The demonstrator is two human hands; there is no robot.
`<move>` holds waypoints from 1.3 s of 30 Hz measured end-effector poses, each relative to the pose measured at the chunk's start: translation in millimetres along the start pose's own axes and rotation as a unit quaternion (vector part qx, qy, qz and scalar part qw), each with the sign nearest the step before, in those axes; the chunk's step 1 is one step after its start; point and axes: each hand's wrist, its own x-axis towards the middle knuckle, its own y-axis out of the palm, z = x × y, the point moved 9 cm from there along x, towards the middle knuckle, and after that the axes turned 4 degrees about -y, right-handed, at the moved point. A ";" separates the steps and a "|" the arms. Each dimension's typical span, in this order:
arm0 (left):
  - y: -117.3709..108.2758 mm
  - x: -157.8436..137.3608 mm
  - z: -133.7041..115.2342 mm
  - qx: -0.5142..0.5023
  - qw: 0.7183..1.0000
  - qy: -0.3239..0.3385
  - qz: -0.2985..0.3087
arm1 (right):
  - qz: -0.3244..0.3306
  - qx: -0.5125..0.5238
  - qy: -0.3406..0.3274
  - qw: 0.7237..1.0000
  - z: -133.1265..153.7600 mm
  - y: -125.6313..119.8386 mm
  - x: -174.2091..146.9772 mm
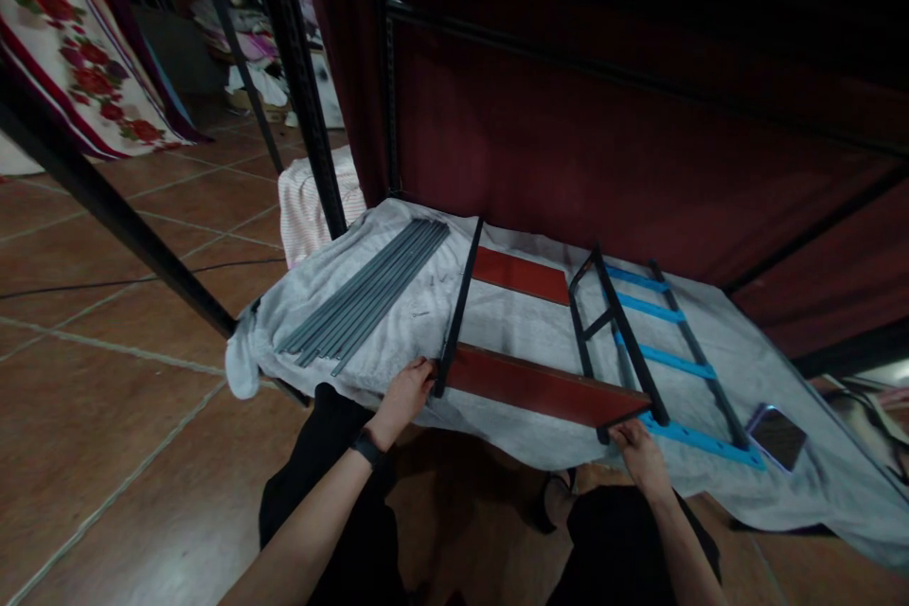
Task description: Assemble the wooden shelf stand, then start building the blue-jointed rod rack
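Note:
A rack with red-brown boards and black metal side frames lies across the grey cloth in front of me. Its near board (546,388) runs between my hands, and its far board (522,274) is nearer the wall. My left hand (406,393), a dark band on its wrist, closes on the near end of the left black bar (460,308). At the near right corner, the fingers of my right hand (639,454) grip the rack's edge from below. That side's black frame (629,341) tilts upward. The undersides of both grips are hidden.
Several grey metal rods (369,289) lie bundled to the left on the cloth (525,327). To the right are a blue-and-black ladder-like frame (678,360) and a phone (778,437). Black metal posts (302,76) rise at the left; a maroon curtain (568,151) hangs behind.

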 end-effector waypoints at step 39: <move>-7.9 11.0 11.1 -0.104 0.994 0.008 -0.027 | -0.046 0.042 -0.020 0.998 11.5 1.7 -6.3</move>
